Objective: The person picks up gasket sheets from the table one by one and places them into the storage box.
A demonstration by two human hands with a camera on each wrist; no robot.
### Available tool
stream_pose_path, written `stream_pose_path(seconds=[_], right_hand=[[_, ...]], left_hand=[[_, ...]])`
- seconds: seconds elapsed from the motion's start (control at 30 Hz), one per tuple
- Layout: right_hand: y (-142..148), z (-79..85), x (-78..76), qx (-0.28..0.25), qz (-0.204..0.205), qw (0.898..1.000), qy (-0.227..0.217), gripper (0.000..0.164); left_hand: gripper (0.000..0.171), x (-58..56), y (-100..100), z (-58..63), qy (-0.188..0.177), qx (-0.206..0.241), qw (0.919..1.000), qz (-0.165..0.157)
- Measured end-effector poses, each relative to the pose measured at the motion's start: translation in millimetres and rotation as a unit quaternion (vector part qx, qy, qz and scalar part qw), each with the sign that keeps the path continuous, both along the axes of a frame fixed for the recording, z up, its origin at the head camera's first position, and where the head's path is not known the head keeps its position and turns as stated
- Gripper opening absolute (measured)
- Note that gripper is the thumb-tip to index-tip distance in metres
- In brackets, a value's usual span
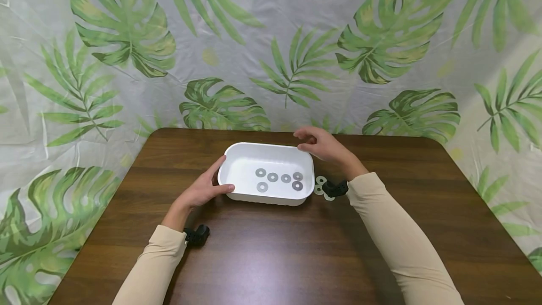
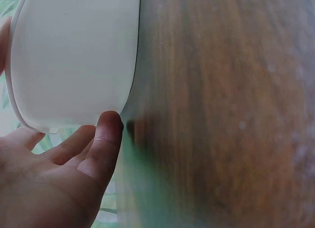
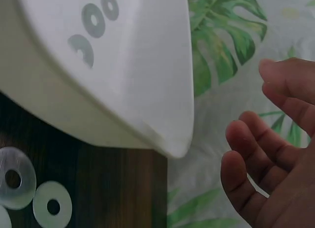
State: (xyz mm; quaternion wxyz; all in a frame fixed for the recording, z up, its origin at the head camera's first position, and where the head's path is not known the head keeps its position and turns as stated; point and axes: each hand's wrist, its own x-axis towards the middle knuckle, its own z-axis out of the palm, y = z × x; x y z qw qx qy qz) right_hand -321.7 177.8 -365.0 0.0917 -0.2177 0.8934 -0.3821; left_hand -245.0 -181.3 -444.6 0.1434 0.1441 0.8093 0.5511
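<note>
A white plastic tub (image 1: 267, 199) with rounded corners stands on the table, and several flat grey washers (image 1: 273, 177) lie on its floor. My left hand (image 1: 205, 187) holds the tub's left end, with the thumb at the front corner and a finger reaching to the back corner. In the left wrist view, curled fingertips (image 2: 108, 127) touch the tub's end wall. Over the back right corner hovers my right hand (image 1: 322, 145), fingers loosely bent, nothing visible between them. The right wrist view shows those fingers (image 3: 234, 174) apart from the tub.
Several more washers (image 1: 321, 180) lie on the table just right of the tub, partly hidden beneath the right wrist's black camera (image 1: 334, 188). The brown wooden table (image 1: 271, 253) ends behind the tub at a leaf-patterned cloth (image 1: 292, 69).
</note>
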Motion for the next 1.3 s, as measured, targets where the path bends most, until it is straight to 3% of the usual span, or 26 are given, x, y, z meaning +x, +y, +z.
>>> stream_pose_path(seconds=[0.27, 0.5, 1.0, 1.3], right_hand=[[24.4, 4.3, 17.5, 0.029, -0.005, 1.000, 0.009, 0.041], [48.2, 0.9, 33.5, 0.051, 0.005, 0.998, 0.045, 0.040], [91.7, -38.2, 80.6, 0.093, 0.027, 0.992, 0.078, 0.035], [94.2, -54.2, 86.5, 0.097, 0.028, 0.991, 0.083, 0.032]], left_hand=[[0.099, -0.3, 0.2, -0.5, 0.000, 0.004, 1.0000, -0.003], [0.099, -1.1, 0.2, -2.2, 0.000, -0.001, 1.0000, 0.000], [0.099, -0.8, -1.0, 1.0, 0.001, -0.004, 1.0000, 0.006], [0.100, -0.2, 0.9, -0.3, -0.002, 0.002, 1.0000, 0.000]])
